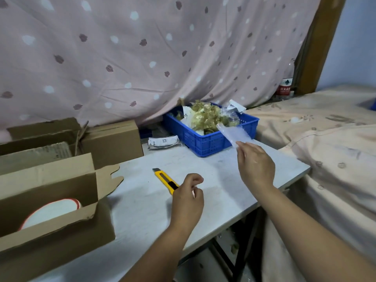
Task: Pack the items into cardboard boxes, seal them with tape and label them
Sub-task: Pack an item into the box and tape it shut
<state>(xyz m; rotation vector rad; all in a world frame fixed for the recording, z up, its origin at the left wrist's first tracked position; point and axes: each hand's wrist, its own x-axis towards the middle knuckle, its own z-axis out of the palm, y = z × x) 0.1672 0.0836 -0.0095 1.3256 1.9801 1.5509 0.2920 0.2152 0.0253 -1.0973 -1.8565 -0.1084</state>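
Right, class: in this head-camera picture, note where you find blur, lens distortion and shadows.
Head view: the clear plastic strip pinched by the right hand looks smeared by motion; head view: the wooden frame leans inward, a wide-angle effect; head view: only soft shadows lie under the left hand and the yellow cutter, so the light is diffuse.

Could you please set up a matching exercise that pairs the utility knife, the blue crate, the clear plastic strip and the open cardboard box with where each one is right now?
Things: 1 utility knife; 2 blue crate; 3 clear plastic strip; 4 open cardboard box.
Places: A pinched by the right hand, above the table; B at the table's left edge, holding a white round item; C lying flat on the table by the left hand; D at the table's back, full of crumpled wrapping.
Pairs: 1-C; 2-D; 3-A; 4-B.
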